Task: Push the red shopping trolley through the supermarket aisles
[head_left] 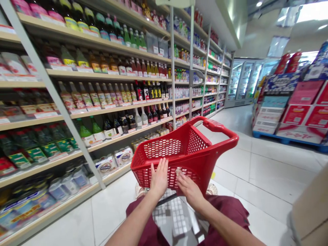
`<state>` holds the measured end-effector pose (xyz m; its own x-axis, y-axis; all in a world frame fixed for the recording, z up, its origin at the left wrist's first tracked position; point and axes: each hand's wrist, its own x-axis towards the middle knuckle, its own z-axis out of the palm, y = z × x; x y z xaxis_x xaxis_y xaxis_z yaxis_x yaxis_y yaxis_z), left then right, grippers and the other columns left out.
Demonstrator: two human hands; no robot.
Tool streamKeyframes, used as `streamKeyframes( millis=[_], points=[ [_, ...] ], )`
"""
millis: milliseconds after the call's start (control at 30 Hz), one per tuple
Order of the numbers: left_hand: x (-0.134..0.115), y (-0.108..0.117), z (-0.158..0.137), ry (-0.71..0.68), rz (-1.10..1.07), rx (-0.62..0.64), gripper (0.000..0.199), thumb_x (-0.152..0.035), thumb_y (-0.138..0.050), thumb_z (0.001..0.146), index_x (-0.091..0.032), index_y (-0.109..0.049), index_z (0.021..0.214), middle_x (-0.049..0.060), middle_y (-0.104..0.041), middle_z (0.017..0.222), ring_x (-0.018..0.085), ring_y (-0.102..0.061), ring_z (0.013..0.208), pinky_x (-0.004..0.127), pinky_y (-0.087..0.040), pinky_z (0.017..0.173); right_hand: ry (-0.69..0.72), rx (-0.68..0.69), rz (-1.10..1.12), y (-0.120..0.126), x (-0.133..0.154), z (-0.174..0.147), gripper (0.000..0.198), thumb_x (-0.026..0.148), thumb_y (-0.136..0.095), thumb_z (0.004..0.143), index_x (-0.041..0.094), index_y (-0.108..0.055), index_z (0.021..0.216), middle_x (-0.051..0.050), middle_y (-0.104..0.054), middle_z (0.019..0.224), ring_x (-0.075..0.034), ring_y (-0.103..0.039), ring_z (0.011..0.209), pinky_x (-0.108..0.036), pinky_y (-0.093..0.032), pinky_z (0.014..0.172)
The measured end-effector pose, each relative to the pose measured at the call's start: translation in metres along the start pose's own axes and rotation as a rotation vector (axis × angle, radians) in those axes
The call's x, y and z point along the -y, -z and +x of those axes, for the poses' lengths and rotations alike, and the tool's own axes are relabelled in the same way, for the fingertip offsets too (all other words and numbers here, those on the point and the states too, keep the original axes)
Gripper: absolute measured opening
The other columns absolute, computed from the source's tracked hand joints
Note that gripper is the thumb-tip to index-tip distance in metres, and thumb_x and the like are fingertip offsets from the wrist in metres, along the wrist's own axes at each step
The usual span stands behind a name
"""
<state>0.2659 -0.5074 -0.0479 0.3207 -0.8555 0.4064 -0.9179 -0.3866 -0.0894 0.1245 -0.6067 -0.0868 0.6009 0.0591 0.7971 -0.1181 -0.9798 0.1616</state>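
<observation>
A red plastic shopping cart (207, 167) with perforated basket walls stands right in front of me, its handle at the upper right. Against its near side wall, my left hand (159, 176) rests with fingers stretched out and nothing in it. My right hand (191, 188) is at the same wall, a little to the right, its fingers pressed together. At those fingertips shows a small pale thing (178, 172), too small to make out. The part of the basket floor behind the near wall is hidden.
Tall shelves (123, 109) of bottles and cans run along the left. At the right, stacked boxes (297, 114) stand on a blue pallet (287, 139). Glass-door fridges (246, 80) line the back. A beige block-like object (311, 205) is close at the lower right.
</observation>
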Motion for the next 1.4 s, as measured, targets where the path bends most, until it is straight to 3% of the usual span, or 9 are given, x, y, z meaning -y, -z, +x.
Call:
streamKeyframes(
  millis=[167, 367, 500, 667, 867, 1033, 1200, 1400],
  points=[
    [-0.017, 0.002, 0.007, -0.032, -0.012, -0.003, 0.062, -0.002, -0.024, 0.072, -0.012, -0.022, 0.133, 0.008, -0.022, 0.141, 0.018, -0.016, 0.131, 0.053, -0.012, 0.104, -0.121, -0.109, -0.05, 0.023, -0.015, 0.007, 0.034, 0.011, -0.033, 0.087, 0.016, -0.054, 0.113, -0.007, -0.052, 0.122, -0.019, -0.027, 0.126, -0.042, -0.034, 0.099],
    [-0.029, 0.007, 0.011, -0.085, -0.037, -0.002, 0.066, -0.002, -0.027, 0.069, -0.011, -0.02, 0.134, 0.009, -0.021, 0.142, 0.018, -0.015, 0.131, 0.052, -0.012, 0.104, -0.004, -0.008, -0.054, 0.028, -0.027, -0.015, 0.034, 0.01, -0.031, 0.087, 0.015, -0.056, 0.11, -0.007, -0.058, 0.114, -0.017, -0.031, 0.124, -0.037, -0.042, 0.093],
    [-0.038, 0.006, 0.015, -0.1, -0.04, -0.022, 0.067, -0.002, -0.029, 0.068, -0.012, -0.019, 0.134, 0.008, -0.018, 0.143, 0.019, -0.012, 0.132, 0.053, -0.011, 0.104, -0.132, -0.109, -0.096, 0.038, -0.033, -0.01, 0.035, 0.008, -0.032, 0.086, 0.014, -0.054, 0.112, -0.009, -0.053, 0.121, -0.02, -0.028, 0.125, -0.043, -0.036, 0.098],
    [-0.045, 0.003, 0.018, -0.101, -0.033, -0.022, 0.068, -0.003, -0.03, 0.067, -0.011, -0.018, 0.134, 0.009, -0.02, 0.142, 0.019, -0.012, 0.132, 0.052, -0.011, 0.104, -0.031, 0.021, -0.102, 0.042, -0.038, -0.014, 0.036, 0.01, -0.029, 0.087, 0.015, -0.059, 0.105, -0.007, -0.059, 0.113, -0.02, -0.038, 0.12, -0.038, -0.045, 0.089],
    [-0.046, 0.005, 0.018, -0.092, -0.04, -0.033, 0.068, -0.005, -0.031, 0.068, -0.01, -0.018, 0.134, 0.01, -0.019, 0.142, 0.021, -0.013, 0.131, 0.053, -0.012, 0.104, -0.159, -0.124, -0.191, 0.055, -0.054, -0.016, 0.038, 0.006, -0.031, 0.085, 0.015, -0.054, 0.113, -0.008, -0.052, 0.121, -0.021, -0.028, 0.125, -0.044, -0.036, 0.098],
    [-0.035, 0.007, 0.017, -0.064, -0.059, -0.002, 0.069, -0.005, -0.032, 0.066, -0.01, -0.021, 0.133, 0.01, -0.02, 0.142, 0.02, -0.016, 0.131, 0.052, -0.012, 0.104, -0.056, 0.003, -0.152, 0.069, -0.062, -0.029, 0.034, 0.014, -0.031, 0.088, 0.02, -0.058, 0.107, -0.006, -0.059, 0.113, -0.016, -0.039, 0.119, -0.035, -0.044, 0.092],
    [-0.022, 0.005, 0.017, 0.014, -0.059, 0.019, 0.07, -0.004, -0.032, 0.064, -0.011, -0.022, 0.133, 0.009, -0.023, 0.141, 0.02, -0.017, 0.13, 0.052, -0.012, 0.104, -0.218, -0.192, -0.26, 0.094, -0.081, -0.027, 0.037, 0.01, -0.034, 0.086, 0.018, -0.051, 0.118, -0.007, -0.051, 0.123, -0.021, -0.031, 0.124, -0.044, -0.036, 0.099],
    [-0.02, 0.003, 0.013, -0.011, -0.067, 0.002, 0.071, -0.002, -0.03, 0.063, -0.012, -0.023, 0.133, 0.008, -0.024, 0.141, 0.018, -0.018, 0.13, 0.051, -0.011, 0.104, -0.065, -0.006, -0.254, 0.096, -0.082, -0.048, 0.036, 0.01, -0.032, 0.085, 0.018, -0.057, 0.11, -0.005, -0.058, 0.114, -0.017, -0.037, 0.121, -0.037, -0.041, 0.096]
  ],
)
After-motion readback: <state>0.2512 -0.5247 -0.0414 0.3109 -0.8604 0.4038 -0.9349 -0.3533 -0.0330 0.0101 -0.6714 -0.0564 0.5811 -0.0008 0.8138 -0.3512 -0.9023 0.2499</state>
